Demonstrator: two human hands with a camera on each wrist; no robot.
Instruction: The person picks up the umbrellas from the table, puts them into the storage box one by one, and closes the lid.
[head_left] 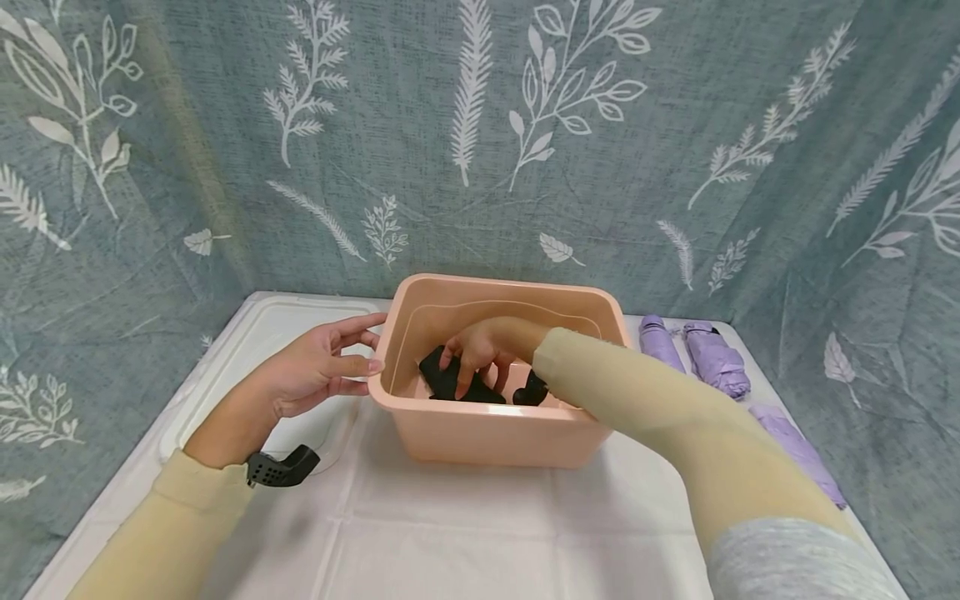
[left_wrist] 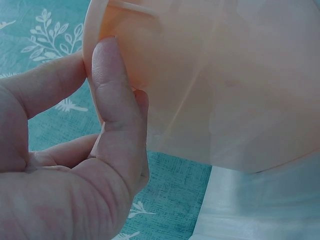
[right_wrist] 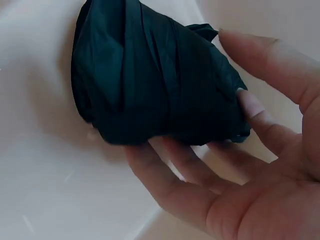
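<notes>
A peach plastic bin (head_left: 495, 433) stands on the white-covered table against the curtain. My left hand (head_left: 322, 367) grips its left rim, thumb and fingers on the rim; the left wrist view shows this hand (left_wrist: 110, 145) at the bin's wall (left_wrist: 240, 90). My right hand (head_left: 480, 354) reaches down inside the bin and holds a dark folded umbrella (head_left: 442, 375). In the right wrist view, the fingers of this hand (right_wrist: 250, 170) lie under and along the side of the umbrella's fabric (right_wrist: 160, 75). A black curved piece (head_left: 531, 390) lies beside it in the bin, partly hidden by my sleeve.
On the left of the table lies a whitish lid (head_left: 281, 321), partly under my left hand. Purple folded umbrellas (head_left: 716, 362) lie at the right, one (head_left: 798, 450) nearer the front edge. A leaf-patterned curtain (head_left: 420, 150) closes off the back and sides.
</notes>
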